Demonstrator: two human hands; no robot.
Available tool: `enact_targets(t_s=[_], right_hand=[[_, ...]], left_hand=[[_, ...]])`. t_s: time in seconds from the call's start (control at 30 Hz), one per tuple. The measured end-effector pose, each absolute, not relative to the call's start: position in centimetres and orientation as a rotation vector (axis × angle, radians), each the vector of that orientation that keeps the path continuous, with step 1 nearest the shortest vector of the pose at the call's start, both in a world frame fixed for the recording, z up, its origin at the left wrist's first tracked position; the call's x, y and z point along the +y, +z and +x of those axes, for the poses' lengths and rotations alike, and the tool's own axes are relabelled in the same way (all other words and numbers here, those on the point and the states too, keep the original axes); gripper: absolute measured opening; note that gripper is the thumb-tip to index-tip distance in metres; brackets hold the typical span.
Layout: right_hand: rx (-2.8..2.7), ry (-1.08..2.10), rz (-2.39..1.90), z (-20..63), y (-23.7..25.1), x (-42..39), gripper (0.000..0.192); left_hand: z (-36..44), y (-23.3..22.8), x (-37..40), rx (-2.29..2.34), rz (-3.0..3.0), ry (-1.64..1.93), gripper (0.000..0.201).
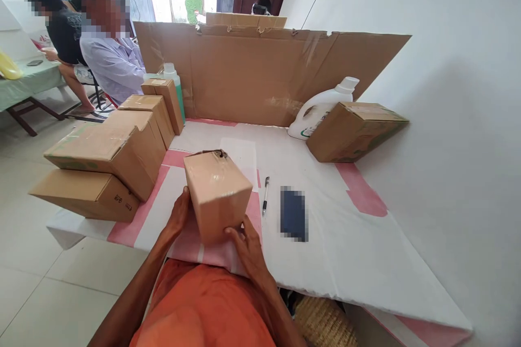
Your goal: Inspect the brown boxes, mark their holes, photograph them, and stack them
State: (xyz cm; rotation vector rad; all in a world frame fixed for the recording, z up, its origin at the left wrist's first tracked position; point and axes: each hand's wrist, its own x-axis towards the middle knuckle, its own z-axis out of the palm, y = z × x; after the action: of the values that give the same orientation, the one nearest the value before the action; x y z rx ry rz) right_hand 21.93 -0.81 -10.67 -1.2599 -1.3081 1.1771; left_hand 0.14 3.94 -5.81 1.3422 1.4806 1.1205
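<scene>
A brown cardboard box (217, 181) is held between my two hands near the front edge of the table. Clear tape shines on its top, and a dark, torn-looking spot shows at its far edge. My left hand (179, 211) presses against its left side, with the fingers partly hidden behind it. At the near right corner, my right hand (246, 241) grips the box, thumb on the front face. Just right of the box lie a black-and-clear pen (266, 196) and a dark blue, blurred-out flat item (293, 214). Behind the box is a white sheet of paper (240, 154).
Several cardboard boxes (106, 146) line the table's left side, beside a bottle of green liquid (177, 87). A cardboard panel (244, 76) stands across the back. At right, a white jug (321, 111) stands behind a tilted box (350, 130) by the wall. Other people sit beyond.
</scene>
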Motion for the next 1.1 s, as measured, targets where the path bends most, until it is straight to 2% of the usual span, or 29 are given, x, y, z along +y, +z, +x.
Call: enact_targets(t_s=[0.13,0.23,0.4,0.63,0.8,1.0,1.1], right_hand=[[-1.216,1.194,-1.286,24.0,-8.2,0.7,0.064],[-1.111,1.240,-1.252,24.9,-6.7,1.8,0.080],[-1.122,1.335,-1.110,23.5,-5.8,5.6,0.080],[-1.253,1.288,-1.004,19.2,-3.4,15.4,0.072],[-1.431,1.190,-0.930,16.1,-0.7,22.0,0.071],[-1.538,1.422,-1.091,11.3,-4.1,26.8,0.085],[-1.530,1.512,-1.101,9.7,-6.7,27.0,0.084]], left_hand=[[-1.8,-5.3,1.1,1.522,1.345,1.071,0.078],[-2.6,-4.4,-0.6,1.540,1.336,1.077,0.088],[-2.7,-3.6,0.4,1.526,1.335,1.142,0.086],[-3.0,-2.5,7.6,1.544,1.294,1.236,0.101],[-3.6,-2.1,12.2,1.471,1.258,1.414,0.092],[-3.5,-5.6,18.0,1.640,1.065,1.503,0.084],[-3.4,-7.6,19.8,1.651,1.033,1.481,0.077]])
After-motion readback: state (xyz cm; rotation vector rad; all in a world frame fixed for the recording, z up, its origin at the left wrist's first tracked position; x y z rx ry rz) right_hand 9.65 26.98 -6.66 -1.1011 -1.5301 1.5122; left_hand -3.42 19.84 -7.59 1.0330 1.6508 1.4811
